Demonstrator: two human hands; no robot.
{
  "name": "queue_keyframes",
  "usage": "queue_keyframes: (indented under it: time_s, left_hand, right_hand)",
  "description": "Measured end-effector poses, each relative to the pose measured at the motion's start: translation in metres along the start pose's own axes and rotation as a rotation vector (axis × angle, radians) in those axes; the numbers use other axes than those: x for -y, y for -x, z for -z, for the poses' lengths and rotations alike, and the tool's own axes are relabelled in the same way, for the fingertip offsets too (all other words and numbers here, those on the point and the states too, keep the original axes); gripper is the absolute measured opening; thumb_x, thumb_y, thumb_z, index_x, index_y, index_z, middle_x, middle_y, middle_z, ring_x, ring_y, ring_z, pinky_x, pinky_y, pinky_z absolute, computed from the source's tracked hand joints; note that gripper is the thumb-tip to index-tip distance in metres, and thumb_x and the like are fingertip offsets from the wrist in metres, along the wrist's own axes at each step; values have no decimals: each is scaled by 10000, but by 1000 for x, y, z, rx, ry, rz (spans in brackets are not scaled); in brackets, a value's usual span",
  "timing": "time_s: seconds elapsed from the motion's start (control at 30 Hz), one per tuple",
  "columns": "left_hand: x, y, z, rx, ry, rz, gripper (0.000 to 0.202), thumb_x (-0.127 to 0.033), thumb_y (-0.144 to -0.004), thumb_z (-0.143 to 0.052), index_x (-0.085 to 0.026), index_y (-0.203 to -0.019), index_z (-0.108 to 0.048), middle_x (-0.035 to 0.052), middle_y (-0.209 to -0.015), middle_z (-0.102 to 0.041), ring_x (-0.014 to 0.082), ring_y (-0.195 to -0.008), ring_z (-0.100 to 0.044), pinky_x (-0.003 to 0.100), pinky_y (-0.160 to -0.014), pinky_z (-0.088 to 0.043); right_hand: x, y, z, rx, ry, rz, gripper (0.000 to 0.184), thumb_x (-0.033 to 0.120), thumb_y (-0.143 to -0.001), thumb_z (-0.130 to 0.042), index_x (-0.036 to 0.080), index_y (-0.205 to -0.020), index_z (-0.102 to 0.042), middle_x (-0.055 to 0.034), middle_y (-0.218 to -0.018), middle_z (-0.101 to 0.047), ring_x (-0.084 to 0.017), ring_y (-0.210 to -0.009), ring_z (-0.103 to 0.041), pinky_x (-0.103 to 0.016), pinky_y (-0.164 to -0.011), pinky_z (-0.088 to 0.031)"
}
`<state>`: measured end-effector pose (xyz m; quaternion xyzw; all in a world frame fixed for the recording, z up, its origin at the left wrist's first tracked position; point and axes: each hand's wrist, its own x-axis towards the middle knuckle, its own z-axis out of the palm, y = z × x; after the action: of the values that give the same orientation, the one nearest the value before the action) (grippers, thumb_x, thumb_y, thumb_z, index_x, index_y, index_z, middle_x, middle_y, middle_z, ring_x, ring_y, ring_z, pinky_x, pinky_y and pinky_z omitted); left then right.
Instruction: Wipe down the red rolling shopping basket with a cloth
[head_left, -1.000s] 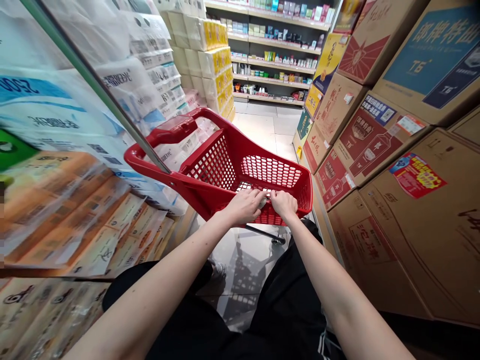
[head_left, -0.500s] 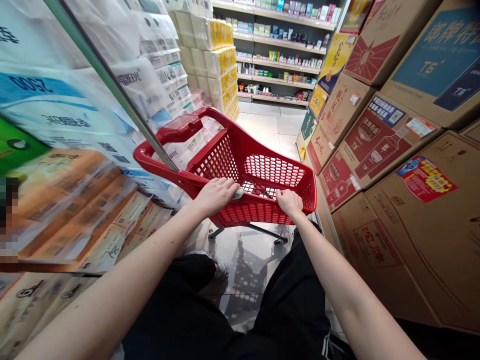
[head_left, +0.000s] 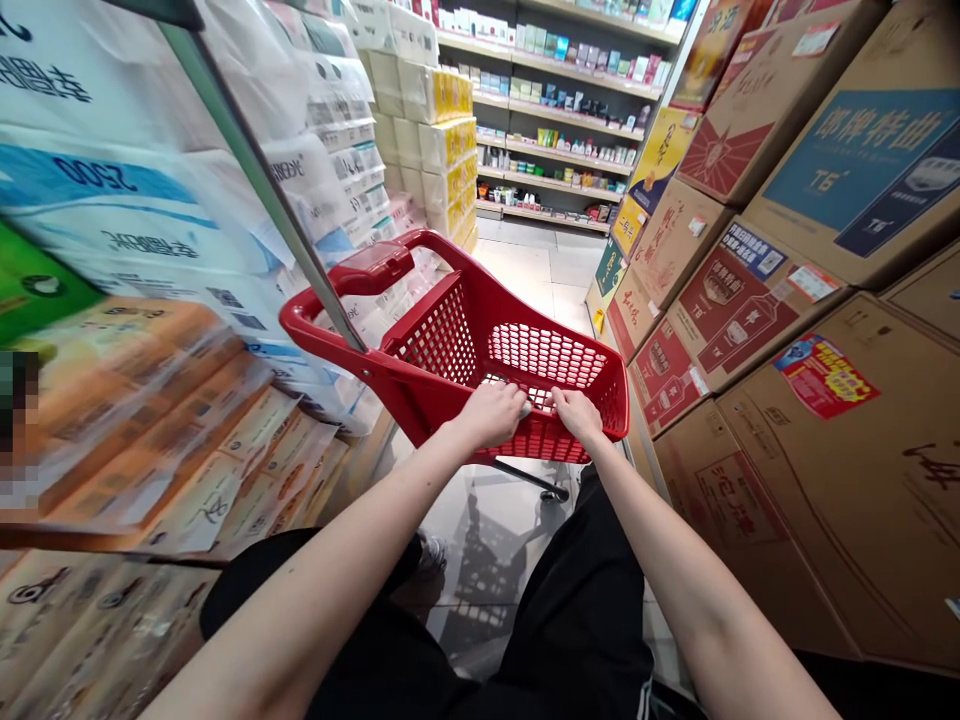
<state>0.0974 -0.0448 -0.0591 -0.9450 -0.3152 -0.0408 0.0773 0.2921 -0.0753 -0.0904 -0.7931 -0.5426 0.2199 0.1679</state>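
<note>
A red plastic shopping basket on wheels [head_left: 525, 345] stands in a narrow store aisle in front of me. Both my hands rest on its near rim, close together. My left hand [head_left: 491, 412] curls over the rim with a small pale object under its fingers; I cannot make out what it is. My right hand [head_left: 577, 412] grips the rim right beside it. The basket's red handle [head_left: 375, 268] sticks up at the far left. Its inside looks bare apart from the mesh floor.
Wrapped packs of tissue and paper rolls [head_left: 150, 300] fill the shelves on the left behind a slanted metal post [head_left: 277, 210]. Stacked cardboard cartons [head_left: 787, 330] line the right. Tiled floor [head_left: 540, 265] leads to product shelves [head_left: 555, 130] at the far end.
My hands were together, moved apart along the rim half a second ago, and are together again now. The basket has shifted slightly.
</note>
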Motion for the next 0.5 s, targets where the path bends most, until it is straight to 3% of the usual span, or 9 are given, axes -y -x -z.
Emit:
queue_keyframes:
  time_s: [0.1,0.23,0.4,0.5]
  left_hand:
    - [-4,-1,-2,-44,116,-69,371,-253,-845,-467,-154,-1198,-521,124,-1125,-620,232,-1032,-577,362,-886,-413]
    - [23,10,5,-72,260,-73,544,-336,-874,-478,-157,-1375,-368,127,-1241,-583,212,-1078,-580,322,-879,-422]
    - [46,24,6,-29,121,-9,319,-420,-891,-499,-185,-1095,-571,73,-1005,-687,211,-947,-636,327,-840,-403]
    - [45,27,3,-54,44,36,272,-402,-888,-517,-182,-1034,-585,77,-953,-701,208,-912,-644,323,-810,-387]
  right_hand:
    - [-4,6,2,-31,37,69,539,546,-961,-240,290,-995,-713,-12,-961,-716,-179,-926,-640,-247,-758,-414]
    - [-6,14,1,-101,75,177,495,504,-980,-250,273,-1028,-686,-12,-986,-705,-166,-910,-633,-239,-759,-413]
    - [22,22,-13,-282,-41,414,403,412,-990,-316,223,-1234,-575,-49,-1265,-597,-154,-1119,-553,-238,-910,-402]
    - [47,27,-22,-161,-3,589,410,385,-1009,-273,242,-1306,-516,-37,-1256,-609,-142,-1128,-557,-234,-930,-395]
